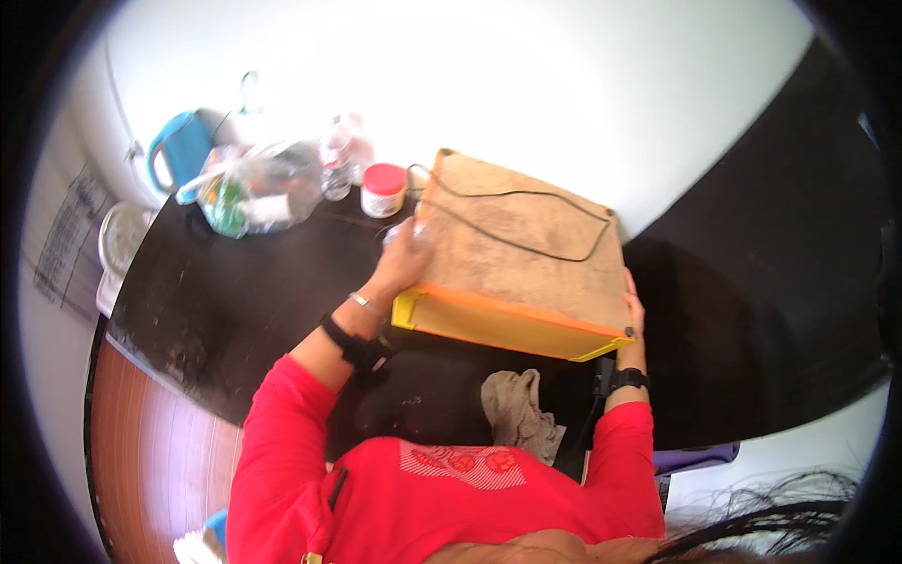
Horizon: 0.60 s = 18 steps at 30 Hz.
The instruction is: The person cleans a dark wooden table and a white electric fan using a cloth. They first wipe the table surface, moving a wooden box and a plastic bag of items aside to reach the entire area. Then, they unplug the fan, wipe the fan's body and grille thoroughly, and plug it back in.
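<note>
Both my hands grip a box-shaped object (521, 254) with a tan, stained panel facing up and orange and yellow edges. Dark round feet show at its corners, and a thin black cable (521, 192) lies looped across the panel. On its left side is my left hand (409, 259), with something whitish and blurred just behind the fingers. My right hand (634, 304) holds the opposite side, its palm mostly hidden by the box. Below the box's near edge, a crumpled grey-beige cloth (518, 412) rests on the dark table (282, 296).
A white jar with a red lid (384, 190) stands left of the box. Beyond it are a clear plastic bottle (336, 162), a filled plastic bag (261, 187) and a blue kettle (184, 148). The white wall (521, 77) rises behind the table.
</note>
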### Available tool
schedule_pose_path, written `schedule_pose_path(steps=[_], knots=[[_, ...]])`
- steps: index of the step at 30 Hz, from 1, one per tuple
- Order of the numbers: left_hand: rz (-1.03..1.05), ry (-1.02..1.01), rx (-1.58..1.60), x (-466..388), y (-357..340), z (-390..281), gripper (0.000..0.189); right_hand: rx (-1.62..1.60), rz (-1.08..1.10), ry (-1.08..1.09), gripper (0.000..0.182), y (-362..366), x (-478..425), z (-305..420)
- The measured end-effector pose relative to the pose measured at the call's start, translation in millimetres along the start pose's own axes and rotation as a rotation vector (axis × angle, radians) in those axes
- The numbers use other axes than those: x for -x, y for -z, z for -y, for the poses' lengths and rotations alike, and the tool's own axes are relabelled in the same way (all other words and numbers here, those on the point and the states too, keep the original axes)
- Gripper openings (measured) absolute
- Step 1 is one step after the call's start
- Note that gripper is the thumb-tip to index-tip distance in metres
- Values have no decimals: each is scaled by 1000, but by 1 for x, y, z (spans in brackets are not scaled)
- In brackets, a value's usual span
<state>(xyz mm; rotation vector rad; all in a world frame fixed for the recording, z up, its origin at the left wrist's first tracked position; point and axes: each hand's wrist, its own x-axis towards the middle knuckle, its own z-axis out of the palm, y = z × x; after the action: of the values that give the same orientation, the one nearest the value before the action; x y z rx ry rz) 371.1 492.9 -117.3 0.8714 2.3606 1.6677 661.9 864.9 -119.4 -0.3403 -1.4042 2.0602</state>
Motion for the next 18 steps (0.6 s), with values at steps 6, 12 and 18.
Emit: schedule_pose_path(steps=[6,12,18], knots=[[79,18,143,-7,23,34,59,-105,83,32,68,-23,10,-6],[46,49,148,12,43,26,65,-70,61,-29,67,-42,-2,-1],[-24,39,30,11,37,15,61,-61,47,12,68,-28,-7,-14]])
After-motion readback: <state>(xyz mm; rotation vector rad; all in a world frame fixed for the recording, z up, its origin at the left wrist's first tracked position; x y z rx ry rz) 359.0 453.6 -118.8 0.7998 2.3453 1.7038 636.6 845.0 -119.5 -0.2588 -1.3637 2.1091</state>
